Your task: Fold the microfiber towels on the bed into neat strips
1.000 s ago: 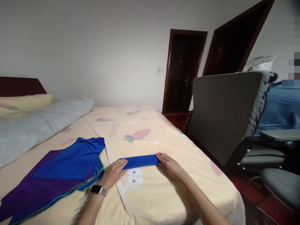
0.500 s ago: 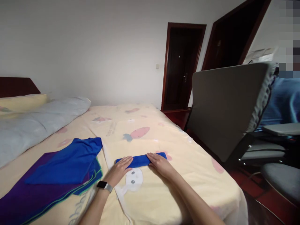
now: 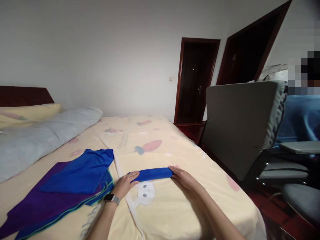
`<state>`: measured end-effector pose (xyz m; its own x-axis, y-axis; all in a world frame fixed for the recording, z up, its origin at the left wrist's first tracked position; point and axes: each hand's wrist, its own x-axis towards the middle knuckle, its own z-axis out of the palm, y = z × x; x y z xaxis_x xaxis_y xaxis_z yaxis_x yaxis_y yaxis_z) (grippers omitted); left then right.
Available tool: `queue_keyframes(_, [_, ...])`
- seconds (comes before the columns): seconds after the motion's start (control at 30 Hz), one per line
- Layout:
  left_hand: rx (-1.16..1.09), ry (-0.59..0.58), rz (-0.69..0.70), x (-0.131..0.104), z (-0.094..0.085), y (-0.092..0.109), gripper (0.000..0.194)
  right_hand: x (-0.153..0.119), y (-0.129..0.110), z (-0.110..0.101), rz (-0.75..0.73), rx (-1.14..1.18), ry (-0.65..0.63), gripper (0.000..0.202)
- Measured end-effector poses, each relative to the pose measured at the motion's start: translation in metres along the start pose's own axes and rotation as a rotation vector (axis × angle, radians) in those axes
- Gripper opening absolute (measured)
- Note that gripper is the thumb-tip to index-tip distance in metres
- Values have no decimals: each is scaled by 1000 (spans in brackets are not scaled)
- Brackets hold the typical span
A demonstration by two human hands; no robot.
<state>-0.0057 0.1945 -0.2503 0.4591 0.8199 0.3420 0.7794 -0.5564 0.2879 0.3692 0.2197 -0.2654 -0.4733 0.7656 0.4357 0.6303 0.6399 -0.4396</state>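
A blue cloth folded into a long narrow strip (image 3: 153, 174) lies flat on the bed, running left to right in front of me. My left hand (image 3: 126, 183) rests on its left end, fingers stretched over the cloth and thumb along the near edge. At the opposite end, my right hand (image 3: 183, 177) touches the strip with extended fingers, partly covering that tip. Left of my hands lies a blue garment (image 3: 82, 171), spread over a purple one (image 3: 37, 203). Blue fabric with green edging (image 3: 107, 183) shows beneath them.
A patterned yellow sheet (image 3: 212, 186) covers the bed. A grey rolled bedding piece (image 3: 50, 133) and yellow pillow (image 3: 37, 111) lie at the left. Beyond the right edge stand a grey panel (image 3: 232, 123) and grey seat (image 3: 302, 200); a person in blue clothing (image 3: 300, 116) is behind.
My hands have moved apart along the strip, the right one sliding out to its right end. More of the blue middle shows now. The view has tilted slightly upward.
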Motion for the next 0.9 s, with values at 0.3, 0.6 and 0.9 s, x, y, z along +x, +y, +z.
queue_keyframes(0.3, [136, 62, 226, 29, -1, 34, 47, 41, -63, 29, -205, -238, -87, 51])
queue_keyframes(0.6, [138, -23, 194, 10, 12, -2, 49, 20, -24, 24, -83, -170, -33, 49])
queue_keyframes(0.9, [128, -12, 77, -1, -1, -5, 50, -3, -6, 3, -20, -137, -18, 49])
